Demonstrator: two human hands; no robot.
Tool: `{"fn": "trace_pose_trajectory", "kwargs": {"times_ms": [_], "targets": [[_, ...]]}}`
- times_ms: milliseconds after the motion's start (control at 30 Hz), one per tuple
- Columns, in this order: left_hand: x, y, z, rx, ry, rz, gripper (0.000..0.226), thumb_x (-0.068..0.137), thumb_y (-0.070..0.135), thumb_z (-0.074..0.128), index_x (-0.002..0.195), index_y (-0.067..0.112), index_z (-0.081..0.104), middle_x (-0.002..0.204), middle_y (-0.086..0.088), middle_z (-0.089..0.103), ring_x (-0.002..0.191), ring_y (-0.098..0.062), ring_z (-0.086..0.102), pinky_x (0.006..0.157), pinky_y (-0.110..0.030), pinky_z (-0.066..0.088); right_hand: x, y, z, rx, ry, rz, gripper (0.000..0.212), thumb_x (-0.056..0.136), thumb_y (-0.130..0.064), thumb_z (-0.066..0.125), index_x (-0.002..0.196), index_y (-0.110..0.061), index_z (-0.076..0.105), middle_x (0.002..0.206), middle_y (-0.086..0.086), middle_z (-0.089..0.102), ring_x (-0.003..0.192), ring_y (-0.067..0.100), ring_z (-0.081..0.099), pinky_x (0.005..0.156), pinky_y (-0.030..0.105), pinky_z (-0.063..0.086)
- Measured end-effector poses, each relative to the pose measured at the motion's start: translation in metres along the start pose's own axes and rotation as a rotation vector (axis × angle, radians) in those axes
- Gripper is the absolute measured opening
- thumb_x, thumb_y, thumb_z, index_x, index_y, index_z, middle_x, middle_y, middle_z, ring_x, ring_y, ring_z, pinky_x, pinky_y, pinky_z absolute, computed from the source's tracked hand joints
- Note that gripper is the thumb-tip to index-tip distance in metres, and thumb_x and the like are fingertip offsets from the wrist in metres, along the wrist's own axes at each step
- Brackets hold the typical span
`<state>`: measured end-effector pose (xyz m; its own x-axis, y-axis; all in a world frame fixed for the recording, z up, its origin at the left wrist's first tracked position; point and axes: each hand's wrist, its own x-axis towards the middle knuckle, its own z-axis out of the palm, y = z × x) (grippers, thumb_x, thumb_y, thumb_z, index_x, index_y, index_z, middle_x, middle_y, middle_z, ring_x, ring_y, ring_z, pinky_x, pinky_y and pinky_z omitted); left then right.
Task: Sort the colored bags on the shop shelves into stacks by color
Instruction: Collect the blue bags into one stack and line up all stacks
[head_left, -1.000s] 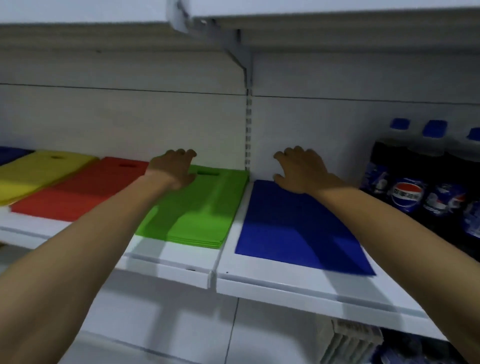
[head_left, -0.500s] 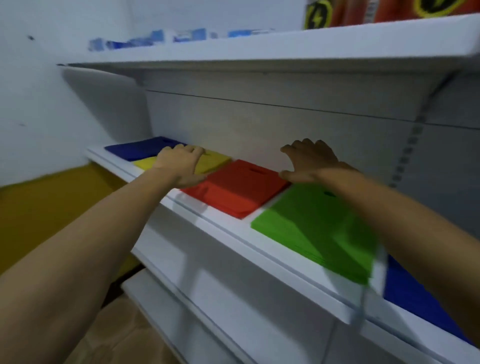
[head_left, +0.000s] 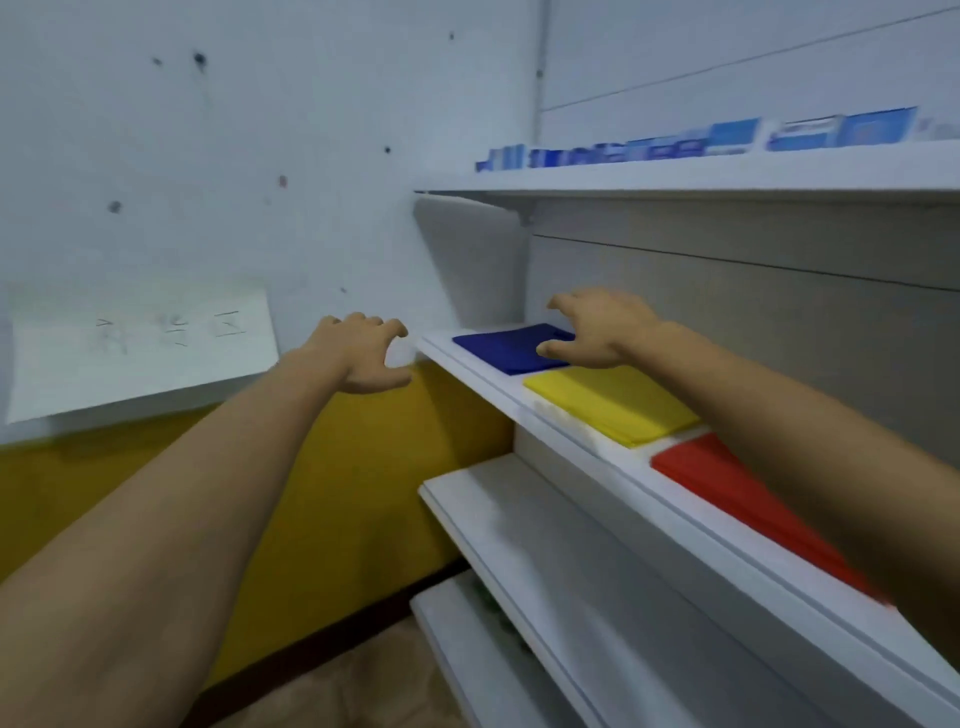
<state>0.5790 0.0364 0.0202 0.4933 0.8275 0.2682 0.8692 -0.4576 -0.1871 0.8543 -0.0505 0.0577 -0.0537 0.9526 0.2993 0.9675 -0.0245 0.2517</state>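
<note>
Three flat stacks of bags lie in a row on the white shelf (head_left: 467, 358): blue bags (head_left: 501, 347) at the left end, yellow bags (head_left: 613, 402) beside them, red bags (head_left: 737, 488) further right. My right hand (head_left: 597, 327) hovers over the back right part of the blue stack with fingers spread and loosely bent, holding nothing. My left hand (head_left: 363, 351) hangs in the air left of the shelf's end, fingers loosely curled and empty.
An upper shelf (head_left: 675, 179) carries a row of small blue boxes (head_left: 727, 137). Two lower white shelves (head_left: 519, 519) stick out below. A white and yellow wall (head_left: 260, 156) with a paper sheet (head_left: 140, 348) stands to the left.
The view has swung left along the shelf, from the green and blue stacks to the shelf's left end. Both hands moved left; the right one now hovers over the far-left blue stack.
</note>
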Motion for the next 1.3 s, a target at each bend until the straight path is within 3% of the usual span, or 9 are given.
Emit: {"fn": "trace_pose_trajectory", "kwargs": {"times_ms": [267, 533, 700, 867, 1100, 1300], "targets": [[0.026, -0.076, 0.059, -0.029, -0.1, -0.042, 0.067, 0.086, 0.057, 0.049, 0.142, 0.025, 0.033, 0.138, -0.003, 0.05, 0.126, -0.024, 0.044, 0.098, -0.043, 0.038, 0.095, -0.069, 0.037, 0.078, 0.004, -0.017, 0.07, 0.089, -0.063, 0.045, 0.142, -0.019, 0.035, 0.14, 0.009, 0.047, 0.122, 0.029, 0.048, 0.094, 0.042, 0.043], [0.129, -0.102, 0.106, 0.014, -0.1, 0.046, 0.068, 0.087, 0.057, 0.048, 0.143, 0.024, 0.031, 0.138, -0.003, 0.049, 0.125, -0.024, 0.044, 0.099, -0.042, 0.038, 0.179, -0.083, 0.107, 0.098, -0.027, -0.004, 0.067, 0.089, -0.062, 0.044, 0.139, -0.018, 0.04, 0.135, 0.006, 0.052, 0.116, 0.027, 0.053, 0.087, 0.04, 0.045], [0.206, -0.101, 0.138, 0.006, -0.101, 0.138, 0.067, 0.087, 0.055, 0.048, 0.144, 0.024, 0.031, 0.14, -0.003, 0.048, 0.125, -0.024, 0.044, 0.102, -0.042, 0.038, 0.226, -0.039, 0.147, 0.178, -0.097, 0.163, 0.064, 0.088, -0.059, 0.047, 0.137, -0.017, 0.043, 0.139, 0.007, 0.049, 0.122, 0.028, 0.048, 0.094, 0.042, 0.041], [0.27, -0.12, 0.163, 0.037, -0.13, 0.178, 0.067, 0.088, 0.056, 0.047, 0.144, 0.023, 0.03, 0.139, -0.004, 0.047, 0.125, -0.023, 0.044, 0.1, -0.04, 0.04, 0.253, -0.012, 0.181, 0.145, -0.175, 0.278, 0.071, 0.089, -0.059, 0.046, 0.145, -0.017, 0.032, 0.143, 0.01, 0.043, 0.127, 0.03, 0.044, 0.101, 0.044, 0.037], [0.382, -0.097, 0.215, -0.056, -0.145, 0.273, 0.055, 0.094, 0.049, 0.045, 0.142, 0.022, 0.035, 0.141, -0.005, 0.047, 0.125, -0.025, 0.047, 0.101, -0.039, 0.041, 0.268, 0.026, 0.235, 0.091, -0.264, 0.575, 0.06, 0.094, -0.056, 0.039, 0.137, -0.015, 0.041, 0.136, 0.012, 0.049, 0.125, 0.032, 0.044, 0.104, 0.045, 0.032], [0.488, -0.06, 0.257, -0.143, -0.182, 0.481, 0.051, 0.097, 0.047, 0.041, 0.141, 0.021, 0.037, 0.136, -0.004, 0.052, 0.119, -0.023, 0.051, 0.098, -0.04, 0.045, 0.285, 0.03, 0.272, 0.041, -0.281, 0.865, 0.056, 0.095, -0.057, 0.034, 0.129, -0.015, 0.045, 0.125, 0.012, 0.055, 0.116, 0.03, 0.049, 0.095, 0.041, 0.036]]}}
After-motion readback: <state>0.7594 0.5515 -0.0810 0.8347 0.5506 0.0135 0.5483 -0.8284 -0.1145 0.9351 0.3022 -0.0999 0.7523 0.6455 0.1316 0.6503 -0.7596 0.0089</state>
